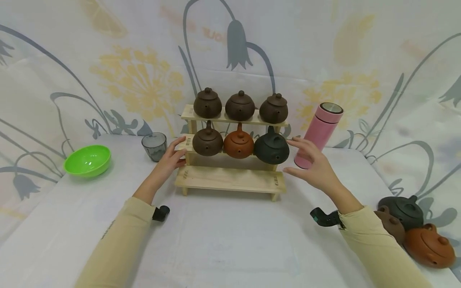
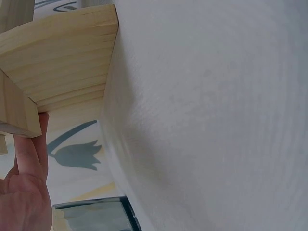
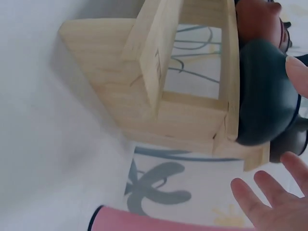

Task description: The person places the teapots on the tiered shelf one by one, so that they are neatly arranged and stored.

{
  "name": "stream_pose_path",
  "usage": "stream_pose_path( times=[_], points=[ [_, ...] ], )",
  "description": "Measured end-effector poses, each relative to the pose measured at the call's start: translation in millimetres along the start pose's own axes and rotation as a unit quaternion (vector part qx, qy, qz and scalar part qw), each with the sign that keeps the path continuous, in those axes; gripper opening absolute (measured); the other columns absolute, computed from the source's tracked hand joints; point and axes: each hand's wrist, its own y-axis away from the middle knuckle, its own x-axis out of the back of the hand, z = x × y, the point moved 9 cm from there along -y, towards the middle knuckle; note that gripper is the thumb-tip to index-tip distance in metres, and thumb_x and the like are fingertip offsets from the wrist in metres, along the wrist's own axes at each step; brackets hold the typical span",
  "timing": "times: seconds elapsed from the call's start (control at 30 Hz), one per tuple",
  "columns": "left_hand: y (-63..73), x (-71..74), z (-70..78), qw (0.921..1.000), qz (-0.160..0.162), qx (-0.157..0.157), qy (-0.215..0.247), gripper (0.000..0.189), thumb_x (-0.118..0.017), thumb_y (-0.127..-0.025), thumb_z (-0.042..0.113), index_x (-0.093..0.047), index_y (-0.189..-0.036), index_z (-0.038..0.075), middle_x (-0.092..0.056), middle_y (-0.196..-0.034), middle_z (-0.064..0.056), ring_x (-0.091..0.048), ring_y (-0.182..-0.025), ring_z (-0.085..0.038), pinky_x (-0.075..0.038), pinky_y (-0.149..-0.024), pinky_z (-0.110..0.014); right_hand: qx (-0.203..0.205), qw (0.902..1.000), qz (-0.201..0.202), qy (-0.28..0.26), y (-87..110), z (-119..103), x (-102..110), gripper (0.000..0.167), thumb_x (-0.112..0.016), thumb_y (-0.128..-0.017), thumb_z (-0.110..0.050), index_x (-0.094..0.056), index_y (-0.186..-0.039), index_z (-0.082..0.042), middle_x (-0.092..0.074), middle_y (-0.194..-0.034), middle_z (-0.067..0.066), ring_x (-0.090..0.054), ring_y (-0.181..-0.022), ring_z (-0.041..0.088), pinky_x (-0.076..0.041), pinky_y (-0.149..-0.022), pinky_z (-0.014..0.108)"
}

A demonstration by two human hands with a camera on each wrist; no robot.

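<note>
A stepped wooden rack point(image 1: 230, 178) stands on the white cloth. My left hand point(image 1: 171, 156) holds the left end of its middle shelf; in the left wrist view, fingers point(image 2: 30, 156) reach behind the wood and the thumb is hidden. My right hand point(image 1: 312, 162) is beside the dark green-black teapot point(image 1: 271, 147) at that shelf's right end, fingers spread and thumb apart, holding nothing. A brown teapot point(image 1: 207, 141) and an orange-brown teapot point(image 1: 239, 144) share the shelf. Along the top shelf sit three dark brown teapots: left point(image 1: 207, 104), middle point(image 1: 240, 107), right point(image 1: 273, 109).
A pink flask point(image 1: 319, 134) stands behind my right hand. A grey glass point(image 1: 155, 147) and a green bowl point(image 1: 88, 161) are at the left. By my right sleeve lie a dark teapot point(image 1: 403, 210), a brown one point(image 1: 391, 226) and an orange-brown one point(image 1: 428, 246).
</note>
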Motion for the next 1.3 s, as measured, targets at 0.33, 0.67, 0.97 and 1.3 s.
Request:
stream_pose_path(
  times=[0.33,0.67,0.97,1.3],
  points=[
    [1.7,2.7,-1.7,1.0000,0.003,0.001,0.002,0.057,-0.040,-0.101,0.030,-0.014,-0.150,0.019,-0.033,-0.139,-0.024,-0.037,-0.126,-0.037,-0.031,-0.105,-0.044,0.039,0.9975,0.019,0.055,30.8,3,25,0.073,-0.085,-0.061,0.003,-0.055,-0.128,-0.005,-0.044,-0.135,0.013,-0.036,-0.122,0.001,-0.037,-0.092,0.010],
    [-0.3,2.8,-0.8,1.0000,0.003,0.001,0.006,0.057,-0.041,-0.101,0.030,-0.014,-0.150,0.019,-0.033,-0.138,-0.025,-0.037,-0.126,-0.038,-0.032,-0.105,-0.044,0.028,0.9953,0.020,0.090,68.2,13,47,0.075,-0.084,-0.059,0.007,-0.056,-0.127,-0.006,-0.045,-0.130,-0.007,-0.038,-0.118,-0.004,-0.034,-0.091,0.006],
    [-1.8,2.1,-2.3,0.9999,-0.009,0.003,0.008,0.056,-0.041,-0.101,0.029,-0.015,-0.150,0.019,-0.035,-0.134,-0.027,-0.040,-0.123,-0.040,-0.034,-0.103,-0.045,-0.021,0.9936,0.018,0.110,114.9,27,68,0.071,-0.085,-0.059,0.003,-0.058,-0.124,-0.008,-0.044,-0.129,-0.017,-0.035,-0.118,-0.008,-0.031,-0.087,0.001],
    [-0.5,1.5,1.0,0.9999,-0.006,-0.001,0.014,0.056,-0.041,-0.101,0.029,-0.016,-0.149,0.018,-0.034,-0.135,-0.024,-0.038,-0.125,-0.038,-0.033,-0.103,-0.045,-0.061,0.9835,0.032,0.167,157.0,40,94,0.066,-0.087,-0.057,-0.001,-0.062,-0.117,-0.010,-0.042,-0.122,-0.028,-0.031,-0.111,-0.017,-0.023,-0.082,-0.001]
  ],
)
